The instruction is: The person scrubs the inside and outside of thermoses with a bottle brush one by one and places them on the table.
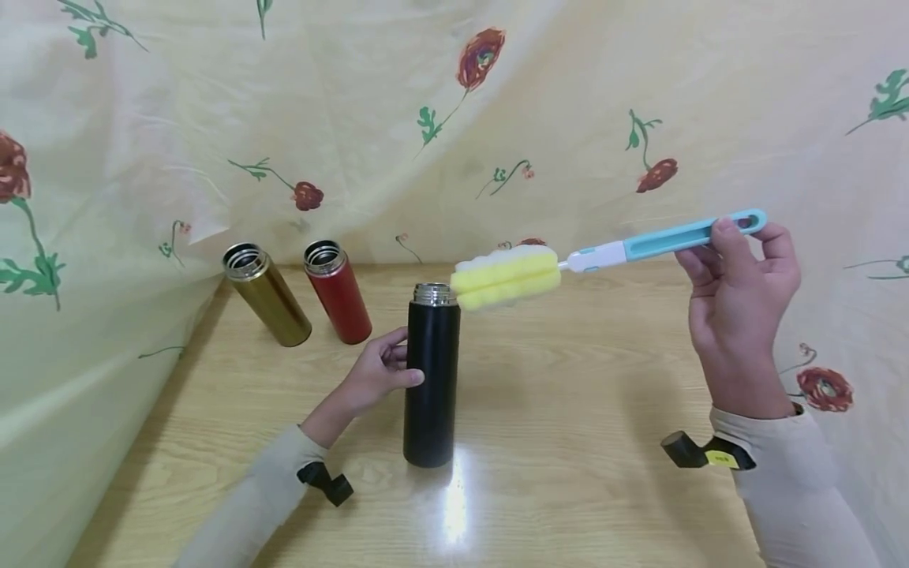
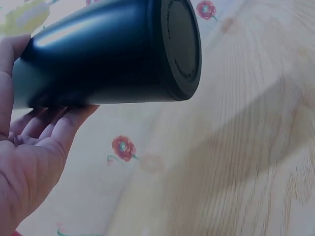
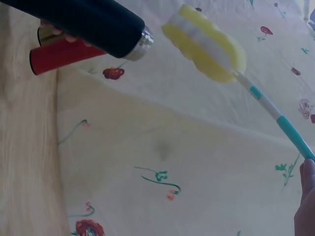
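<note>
My left hand (image 1: 379, 367) grips a black thermos bottle (image 1: 431, 386) around its side. The bottle is upright with its steel mouth uncovered, and its underside (image 2: 181, 44) shows in the left wrist view, lifted off the table. Between thumb and fingers, my right hand (image 1: 746, 292) holds a bottle brush (image 1: 663, 239) by the end of its blue handle. The brush lies nearly level, and its yellow and white sponge head (image 1: 507, 276) points left, just beside the bottle's mouth. In the right wrist view a gap separates the sponge (image 3: 206, 44) from the steel neck (image 3: 142, 44).
Behind my left hand, a gold bottle (image 1: 273, 300) and a red bottle (image 1: 339, 296) stand uncapped on the wooden table (image 1: 554, 442). A cream cloth with printed flowers (image 1: 355, 118) hangs along the back and both sides.
</note>
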Tool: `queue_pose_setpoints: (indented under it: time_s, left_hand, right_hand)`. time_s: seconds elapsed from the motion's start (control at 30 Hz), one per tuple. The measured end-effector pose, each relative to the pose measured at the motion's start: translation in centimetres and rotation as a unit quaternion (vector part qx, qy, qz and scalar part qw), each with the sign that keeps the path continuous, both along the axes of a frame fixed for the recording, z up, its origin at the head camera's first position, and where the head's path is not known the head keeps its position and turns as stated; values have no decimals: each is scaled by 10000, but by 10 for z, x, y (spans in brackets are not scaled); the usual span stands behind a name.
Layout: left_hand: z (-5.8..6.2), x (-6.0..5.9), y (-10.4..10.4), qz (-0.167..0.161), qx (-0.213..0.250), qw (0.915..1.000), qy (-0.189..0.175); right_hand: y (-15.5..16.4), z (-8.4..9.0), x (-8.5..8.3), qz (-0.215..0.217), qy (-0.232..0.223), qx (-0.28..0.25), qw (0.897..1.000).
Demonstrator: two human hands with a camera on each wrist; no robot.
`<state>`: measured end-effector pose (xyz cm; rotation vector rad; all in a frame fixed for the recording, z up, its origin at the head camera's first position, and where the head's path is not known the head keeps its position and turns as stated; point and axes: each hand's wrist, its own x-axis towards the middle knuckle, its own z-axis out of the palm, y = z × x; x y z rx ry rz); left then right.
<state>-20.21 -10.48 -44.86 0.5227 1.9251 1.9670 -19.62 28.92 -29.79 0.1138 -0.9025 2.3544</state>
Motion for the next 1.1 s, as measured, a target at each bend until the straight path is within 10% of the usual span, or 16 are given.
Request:
queue_pose_setpoints:
  time_s: [0.6,1.1]
  left_hand:
    - [4,1,19,9,1334,9894,-571]
    - [-3,0,22,-540,2654,9610,-564]
  right_hand:
    - [-37,-39,-10,505,-543,-541,9958]
    - [-44,-54,-8,730,-933,-418,9921]
